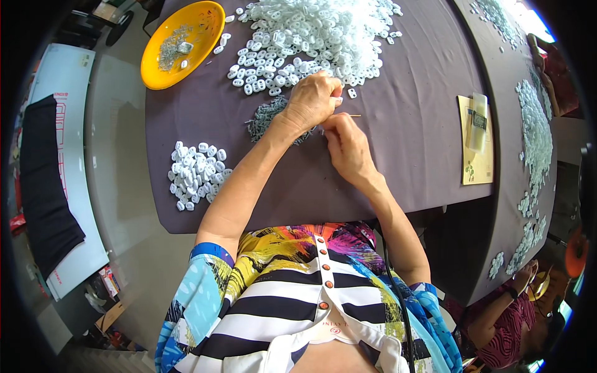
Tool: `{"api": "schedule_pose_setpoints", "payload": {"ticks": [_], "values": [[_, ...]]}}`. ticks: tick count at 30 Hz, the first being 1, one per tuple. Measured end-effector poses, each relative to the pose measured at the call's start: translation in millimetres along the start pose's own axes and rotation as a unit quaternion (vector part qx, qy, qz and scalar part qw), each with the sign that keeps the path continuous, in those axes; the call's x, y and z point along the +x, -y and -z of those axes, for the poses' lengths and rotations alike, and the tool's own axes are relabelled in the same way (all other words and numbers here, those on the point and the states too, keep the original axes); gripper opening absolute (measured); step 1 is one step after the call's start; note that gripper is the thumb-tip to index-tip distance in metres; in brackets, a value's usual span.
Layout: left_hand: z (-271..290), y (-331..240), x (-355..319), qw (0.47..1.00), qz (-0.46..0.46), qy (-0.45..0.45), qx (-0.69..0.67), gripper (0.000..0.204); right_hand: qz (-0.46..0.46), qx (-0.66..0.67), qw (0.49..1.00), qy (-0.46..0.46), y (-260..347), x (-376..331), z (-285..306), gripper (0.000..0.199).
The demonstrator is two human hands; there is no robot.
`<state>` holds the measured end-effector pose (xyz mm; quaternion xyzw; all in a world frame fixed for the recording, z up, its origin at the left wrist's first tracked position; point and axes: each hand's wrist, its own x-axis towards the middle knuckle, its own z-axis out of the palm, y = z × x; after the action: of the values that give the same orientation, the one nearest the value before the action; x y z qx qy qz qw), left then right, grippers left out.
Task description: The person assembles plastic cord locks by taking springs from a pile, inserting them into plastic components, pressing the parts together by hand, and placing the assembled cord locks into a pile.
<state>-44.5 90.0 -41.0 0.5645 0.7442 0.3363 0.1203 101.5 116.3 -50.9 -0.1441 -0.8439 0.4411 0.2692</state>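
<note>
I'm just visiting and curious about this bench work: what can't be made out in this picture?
- Head view: what the left hand pinches, covered by its own fingers.
- Head view: the thin stick at the right hand, too small to identify.
- Head view: the grey heap, partly under the left wrist.
- Head view: bits in the yellow dish, too small.

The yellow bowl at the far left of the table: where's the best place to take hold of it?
Probably the near rim of the yellow bowl, reached from the left hand side. It sits upright and shallow, that edge is bare, and the white plastic pieces crowd its right side.
</note>
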Motion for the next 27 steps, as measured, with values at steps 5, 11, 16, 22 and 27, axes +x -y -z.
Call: {"api": "schedule_pose_setpoints", "payload": {"ticks": [5, 11, 16, 22, 27], "values": [[12.3, -9.3, -13.8, 0.998, 0.008, -0.036, -0.047, 0.011, -0.190, 0.194, 0.962, -0.040, -1.4, -1.2, 5.2, 0.010], [25.3, -21.5, -58.7, 0.893, 0.251, 0.016, -0.373, 0.007, -0.205, 0.309, 0.926, -0.065, -4.9, 0.4, 7.4, 0.012], [22.6, -29.7, -80.4, 0.859, 0.253, 0.003, -0.445, 0.013, -0.198, 0.362, 0.910, -0.045, 6.7, -0.1, 3.1, 0.013], [20.5, -30.1, -85.5, 0.832, 0.253, -0.042, -0.491, 0.011, -0.159, 0.290, 0.942, -0.058, 11.3, -2.1, -3.4, 0.013], [18.8, -30.4, -86.7, 0.812, 0.258, -0.060, -0.520, 0.011, -0.171, 0.255, 0.951, -0.045, 18.3, -1.7, -2.4, 0.008]]}}
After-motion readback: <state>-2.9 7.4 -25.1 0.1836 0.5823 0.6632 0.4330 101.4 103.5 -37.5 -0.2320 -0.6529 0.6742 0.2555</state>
